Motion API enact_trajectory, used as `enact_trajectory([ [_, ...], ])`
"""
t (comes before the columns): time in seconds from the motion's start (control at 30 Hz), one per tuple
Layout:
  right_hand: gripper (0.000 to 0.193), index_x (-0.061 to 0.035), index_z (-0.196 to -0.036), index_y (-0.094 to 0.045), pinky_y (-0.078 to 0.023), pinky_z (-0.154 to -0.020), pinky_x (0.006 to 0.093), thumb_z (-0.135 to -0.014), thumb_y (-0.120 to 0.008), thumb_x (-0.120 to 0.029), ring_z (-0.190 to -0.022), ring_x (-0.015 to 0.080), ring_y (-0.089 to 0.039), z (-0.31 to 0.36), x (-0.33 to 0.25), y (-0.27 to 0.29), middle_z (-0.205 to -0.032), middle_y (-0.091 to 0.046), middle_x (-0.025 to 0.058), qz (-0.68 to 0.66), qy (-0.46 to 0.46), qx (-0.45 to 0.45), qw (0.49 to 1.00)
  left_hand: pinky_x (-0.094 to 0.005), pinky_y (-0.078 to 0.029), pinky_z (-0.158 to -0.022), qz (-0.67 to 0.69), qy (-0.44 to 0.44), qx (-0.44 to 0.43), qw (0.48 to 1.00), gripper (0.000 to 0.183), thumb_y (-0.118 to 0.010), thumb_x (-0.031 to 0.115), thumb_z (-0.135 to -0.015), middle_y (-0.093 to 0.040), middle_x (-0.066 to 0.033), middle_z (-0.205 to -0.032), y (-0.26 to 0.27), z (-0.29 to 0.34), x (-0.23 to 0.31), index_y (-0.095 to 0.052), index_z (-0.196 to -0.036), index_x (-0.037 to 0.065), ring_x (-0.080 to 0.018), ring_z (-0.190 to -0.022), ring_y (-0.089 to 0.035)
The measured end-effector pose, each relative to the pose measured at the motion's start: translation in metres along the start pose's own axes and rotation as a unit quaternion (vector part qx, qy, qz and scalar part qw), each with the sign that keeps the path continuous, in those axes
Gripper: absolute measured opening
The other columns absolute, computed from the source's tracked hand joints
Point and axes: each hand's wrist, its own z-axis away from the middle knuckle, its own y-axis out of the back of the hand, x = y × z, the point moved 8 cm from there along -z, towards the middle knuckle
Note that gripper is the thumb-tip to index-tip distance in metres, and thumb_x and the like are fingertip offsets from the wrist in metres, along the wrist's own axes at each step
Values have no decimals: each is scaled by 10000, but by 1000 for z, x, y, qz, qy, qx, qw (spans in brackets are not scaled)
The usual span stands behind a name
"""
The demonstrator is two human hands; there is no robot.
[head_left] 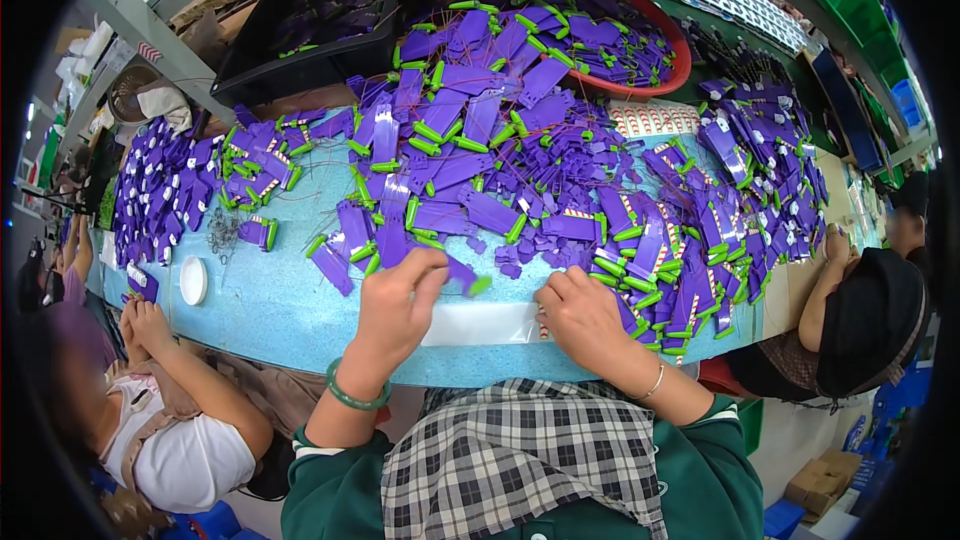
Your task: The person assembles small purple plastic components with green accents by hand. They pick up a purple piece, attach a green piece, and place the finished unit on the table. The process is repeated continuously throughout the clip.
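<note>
My left hand point(397, 305) is closed in a pinch, a green bangle on its wrist. From its fingertips sticks out a flat purple plastic piece with a green end point(464, 275), smeared by motion. On the blue tabletop point(300, 315) below lies a pale backing strip point(478, 324). Curled fingers of my right hand point(585, 315) press together at the strip's right end. A bit of red-and-white striped sticker point(543, 320) shows just under those fingertips; the rest of their grip is hidden.
Heaped purple pieces with green ends point(470, 140) spread beyond both hands, thin wires among them. Behind stand a black bin point(300, 80) and a red basin point(683, 50). A white lid point(193, 281) lies left. Co-workers sit left point(190, 410) and right point(850, 320).
</note>
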Motion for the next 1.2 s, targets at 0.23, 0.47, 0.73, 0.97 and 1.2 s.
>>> enact_trajectory([
  [0.23, 108, -87, -793, -595, -448, -647, 361, -713, -656, -128, -795, 227, -550, -2, -1, -6, -774, -549, 46, -52, -17, 24, 998, -296, -534, -724, 496, 162, 43, 852, 381, -586, -122, -818, -599, -89, -846, -37, 21, 7, -465, -1155, 10, -153, -781, -618],
  [0.47, 99, -95, -795, -603, -437, -659, 356, -719, -661, -120, -769, 229, -555, -2, 0, -10, -749, -558, 38, -79, -13, 60, 995, -264, -522, -637, 446, 219, -131, 858, 247, -521, 35, -932, -605, -64, -851, -113, 46, -17, -457, -1166, -5, -122, -728, -605],
  [0.73, 162, -58, -836, -606, -459, -730, 364, -732, -728, -38, -842, 260, -612, -10, 15, 20, -871, -656, 64, -272, -38, 4, 962, -243, -503, -563, 354, 200, -195, 892, 148, -596, 94, -920, -625, -46, -800, -115, 44, -20, -596, -1027, -8, -101, -676, -591],
  [0.97, 195, -33, -923, -598, -458, -772, 339, -759, -703, -46, -943, 246, -594, -18, 8, 59, -1018, -616, 103, -366, -68, 170, 912, -237, -486, -520, 460, 217, -116, 853, 85, -626, 80, -894, -637, -53, -741, -96, 32, -13, -631, -897, -5, -109, -627, -597],
  [1.2, 95, -16, -868, -577, -468, -706, 262, -846, -656, -65, -802, 108, -574, -11, 12, 4, -900, -599, 54, -574, -153, 81, 801, -293, -562, -619, 545, 224, -102, 801, 290, -500, 108, -957, -609, -115, -1088, -89, 30, -2, -461, -1234, 30, -159, -861, -631],
])
